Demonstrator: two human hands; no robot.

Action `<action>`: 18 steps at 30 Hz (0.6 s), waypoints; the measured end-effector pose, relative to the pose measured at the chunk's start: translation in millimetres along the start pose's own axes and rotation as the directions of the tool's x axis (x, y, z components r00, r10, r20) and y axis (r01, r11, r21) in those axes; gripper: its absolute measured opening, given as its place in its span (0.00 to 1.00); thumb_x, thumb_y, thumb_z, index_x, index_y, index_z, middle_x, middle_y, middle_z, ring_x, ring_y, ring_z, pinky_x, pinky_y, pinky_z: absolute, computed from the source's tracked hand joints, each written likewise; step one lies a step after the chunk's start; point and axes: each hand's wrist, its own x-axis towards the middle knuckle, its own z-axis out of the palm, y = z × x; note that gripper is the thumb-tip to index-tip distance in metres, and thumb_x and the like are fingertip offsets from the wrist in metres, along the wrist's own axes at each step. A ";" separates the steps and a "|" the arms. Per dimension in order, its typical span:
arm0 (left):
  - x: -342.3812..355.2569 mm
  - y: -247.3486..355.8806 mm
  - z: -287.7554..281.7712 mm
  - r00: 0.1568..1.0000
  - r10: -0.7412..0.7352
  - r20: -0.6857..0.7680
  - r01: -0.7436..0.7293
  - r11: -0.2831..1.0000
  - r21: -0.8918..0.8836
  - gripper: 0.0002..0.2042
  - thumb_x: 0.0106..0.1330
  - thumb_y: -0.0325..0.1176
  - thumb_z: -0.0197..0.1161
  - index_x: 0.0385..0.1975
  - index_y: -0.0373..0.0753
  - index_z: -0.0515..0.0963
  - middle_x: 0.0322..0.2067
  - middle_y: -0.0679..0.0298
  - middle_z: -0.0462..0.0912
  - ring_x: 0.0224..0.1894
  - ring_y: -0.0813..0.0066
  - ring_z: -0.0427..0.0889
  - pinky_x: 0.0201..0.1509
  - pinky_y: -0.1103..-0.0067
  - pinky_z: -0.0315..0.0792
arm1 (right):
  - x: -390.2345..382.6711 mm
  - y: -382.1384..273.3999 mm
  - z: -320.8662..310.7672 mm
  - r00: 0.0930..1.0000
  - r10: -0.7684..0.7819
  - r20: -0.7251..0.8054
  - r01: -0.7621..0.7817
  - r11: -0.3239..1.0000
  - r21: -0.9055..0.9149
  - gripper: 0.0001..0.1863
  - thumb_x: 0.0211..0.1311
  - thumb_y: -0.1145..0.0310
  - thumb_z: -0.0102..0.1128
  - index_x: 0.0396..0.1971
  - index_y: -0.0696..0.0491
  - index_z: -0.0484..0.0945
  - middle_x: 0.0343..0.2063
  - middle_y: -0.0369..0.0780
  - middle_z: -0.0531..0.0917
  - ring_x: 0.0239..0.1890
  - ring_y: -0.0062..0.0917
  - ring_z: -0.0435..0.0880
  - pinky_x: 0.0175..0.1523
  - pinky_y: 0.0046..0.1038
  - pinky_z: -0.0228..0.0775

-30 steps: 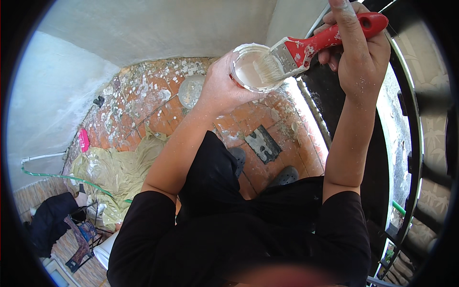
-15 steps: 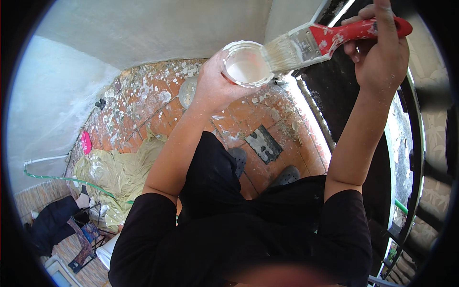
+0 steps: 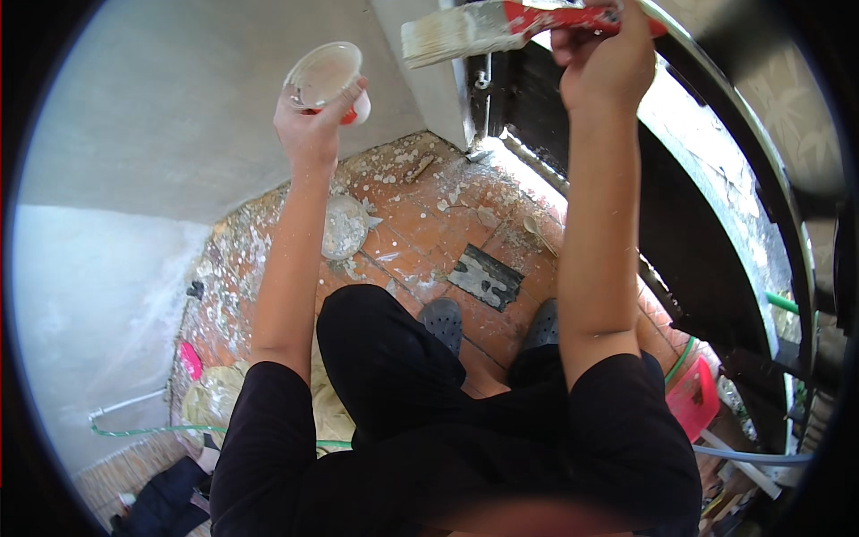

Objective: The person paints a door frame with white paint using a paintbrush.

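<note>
My left hand (image 3: 311,125) is wrapped round a small paint tub (image 3: 326,76) with a pale rim and a patch of red on its outer side. The tub is raised in front of the grey wall, tilted, with whitish paint on its inside. In my right hand (image 3: 610,67) is a paintbrush (image 3: 465,32) with a red, paint-spotted handle. Its wide bristles are coated in whitish paint and point left, toward the wall corner, apart from the tub. The far end of the handle reaches past my fingers at the top.
Paint-splattered orange tiles (image 3: 412,237) lie below, with a round pale lid (image 3: 345,227) and a paint-smeared dark panel (image 3: 486,276). At right stands a dark gate (image 3: 662,215). A pink plastic item (image 3: 693,400), a crumpled drop cloth (image 3: 215,394) and a green hose (image 3: 134,433) are near me.
Both hands have moved up and to the left. The brush, which was against the tub's rim, is now apart from it. The tub is more tilted, and the view has shifted.
</note>
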 end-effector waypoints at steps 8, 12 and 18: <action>22.8 -5.7 44.8 0.965 -0.003 -0.264 -0.035 0.990 -0.136 0.23 0.50 0.26 0.77 0.47 0.31 0.77 0.43 0.59 0.83 0.45 0.73 0.81 0.50 0.75 0.76 | -45.6 56.8 -61.0 0.912 -0.106 -0.396 0.156 0.983 0.096 0.21 0.68 0.54 0.49 0.26 0.59 0.70 0.15 0.49 0.78 0.12 0.32 0.78 0.16 0.27 0.70; 3.9 -36.5 33.8 0.963 -0.035 -0.268 -0.009 0.987 -0.163 0.23 0.49 0.26 0.78 0.45 0.32 0.77 0.42 0.59 0.83 0.43 0.73 0.82 0.49 0.76 0.77 | -44.5 112.0 -92.5 0.846 0.186 -0.500 0.059 0.898 0.435 0.22 0.69 0.52 0.49 0.33 0.60 0.68 0.19 0.49 0.79 0.15 0.35 0.80 0.18 0.31 0.75; -13.5 -40.5 31.3 0.981 -0.076 -0.178 0.069 0.997 -0.044 0.22 0.50 0.25 0.77 0.45 0.32 0.77 0.43 0.59 0.83 0.43 0.73 0.82 0.50 0.75 0.76 | -41.4 147.6 -115.1 0.801 0.344 -0.490 -0.005 0.822 0.570 0.21 0.68 0.53 0.55 0.36 0.60 0.69 0.27 0.49 0.80 0.26 0.39 0.85 0.27 0.31 0.82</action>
